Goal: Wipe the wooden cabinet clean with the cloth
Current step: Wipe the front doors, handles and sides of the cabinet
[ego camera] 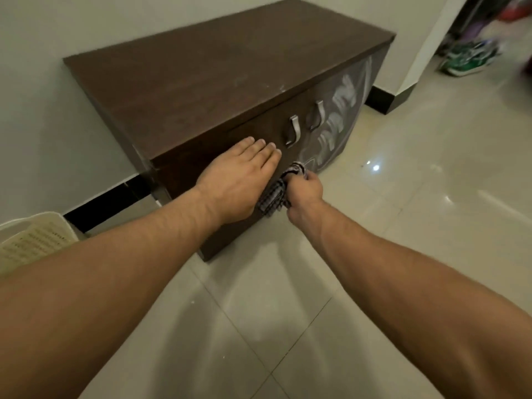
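A low dark-brown wooden cabinet (pixel 207 76) stands against the wall, with two metal handles (pixel 293 131) on its front doors. My left hand (pixel 239 177) lies flat, fingers together, against the upper front of the left door. My right hand (pixel 305 194) is closed around a bunched black-and-white checked cloth (pixel 276 194), pressed low against the cabinet front just right of my left hand. White scribble marks (pixel 336 122) cover the right door.
A cream plastic basket (pixel 34 237) sits at the left by the black skirting. Glossy floor tiles (pixel 417 197) spread to the right. A wall corner (pixel 426 47) stands behind the cabinet's right end, with green-and-white shoes (pixel 472 57) beyond it.
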